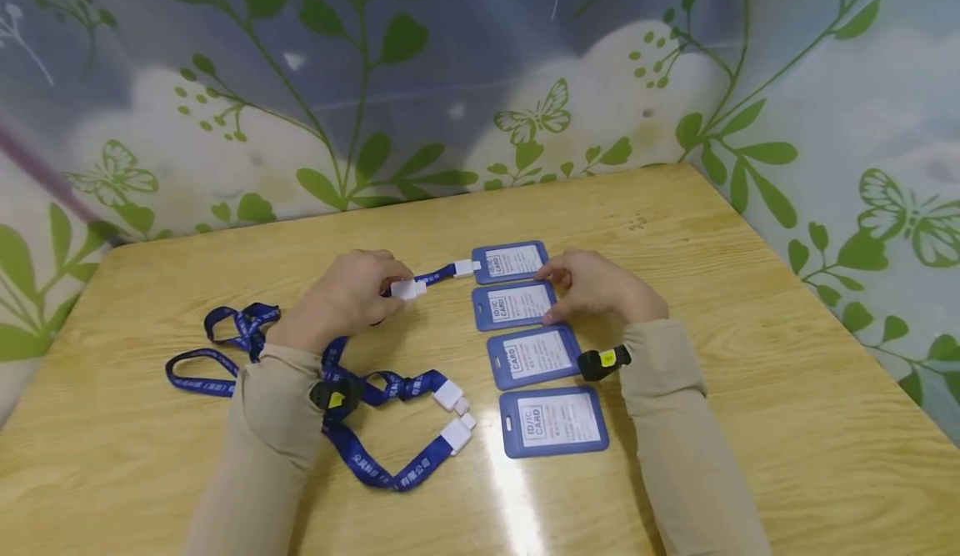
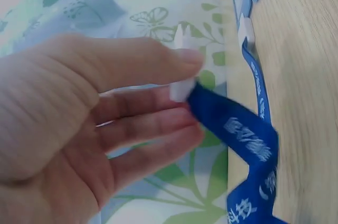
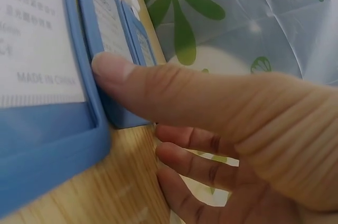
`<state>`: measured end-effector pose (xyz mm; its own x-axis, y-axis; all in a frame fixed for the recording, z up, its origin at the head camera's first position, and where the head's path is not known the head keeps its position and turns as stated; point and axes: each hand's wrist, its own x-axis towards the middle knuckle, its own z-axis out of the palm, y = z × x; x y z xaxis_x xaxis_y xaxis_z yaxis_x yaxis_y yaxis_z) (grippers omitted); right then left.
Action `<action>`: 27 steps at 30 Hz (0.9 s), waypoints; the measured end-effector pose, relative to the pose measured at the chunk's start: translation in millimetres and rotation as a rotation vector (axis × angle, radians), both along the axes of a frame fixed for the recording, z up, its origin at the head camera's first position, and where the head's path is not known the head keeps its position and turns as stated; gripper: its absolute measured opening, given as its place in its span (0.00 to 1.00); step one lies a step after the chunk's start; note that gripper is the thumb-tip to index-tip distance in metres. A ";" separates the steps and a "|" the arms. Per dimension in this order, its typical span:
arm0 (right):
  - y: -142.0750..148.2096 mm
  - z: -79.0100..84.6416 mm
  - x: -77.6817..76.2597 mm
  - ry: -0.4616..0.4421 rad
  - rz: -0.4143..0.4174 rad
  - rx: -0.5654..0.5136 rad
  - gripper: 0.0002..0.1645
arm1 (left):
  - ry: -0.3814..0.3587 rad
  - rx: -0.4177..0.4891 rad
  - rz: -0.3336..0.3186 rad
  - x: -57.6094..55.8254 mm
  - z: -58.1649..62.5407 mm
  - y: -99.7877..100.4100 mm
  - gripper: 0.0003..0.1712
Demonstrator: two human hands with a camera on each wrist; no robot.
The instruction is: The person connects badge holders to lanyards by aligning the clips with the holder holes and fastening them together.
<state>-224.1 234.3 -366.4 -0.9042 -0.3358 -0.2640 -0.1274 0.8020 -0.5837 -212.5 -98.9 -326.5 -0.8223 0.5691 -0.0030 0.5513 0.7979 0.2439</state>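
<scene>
My left hand point(image 1: 352, 293) pinches the white clip point(image 2: 182, 89) of a blue printed lanyard point(image 2: 232, 126) between thumb and fingers, above the table. Four-sided blue ID card holders lie in a column; my right hand point(image 1: 596, 285) grips the second from the back, a card holder point(image 1: 517, 304), with thumb and forefinger at its right-end corners. Its thumb point(image 3: 113, 71) presses the near edge in the right wrist view. The rearmost card holder point(image 1: 512, 262) has another lanyard's white clip point(image 1: 465, 268) at its slotted left end.
Nearer me lie a third card holder point(image 1: 534, 356) and a front card holder point(image 1: 555, 423). Two lanyard clips point(image 1: 456, 435) point toward them from the left. Looped lanyard straps point(image 1: 202, 385) spread beside my left forearm. A leaf-patterned wall covering point(image 1: 420, 122) borders the wooden table point(image 1: 712, 289).
</scene>
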 end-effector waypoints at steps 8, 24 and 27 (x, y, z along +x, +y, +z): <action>-2.3 1.2 -0.4 0.015 0.017 0.007 0.39 | 0.058 0.006 -0.013 1.3 5.0 20.9 0.19; -5.5 1.1 -1.9 -0.008 -0.006 0.002 0.39 | 0.012 -0.023 -0.017 2.5 -4.1 38.7 0.17; -6.2 0.7 -2.4 -0.007 -0.006 0.008 0.39 | 0.002 -0.039 -0.009 2.6 -6.4 40.2 0.17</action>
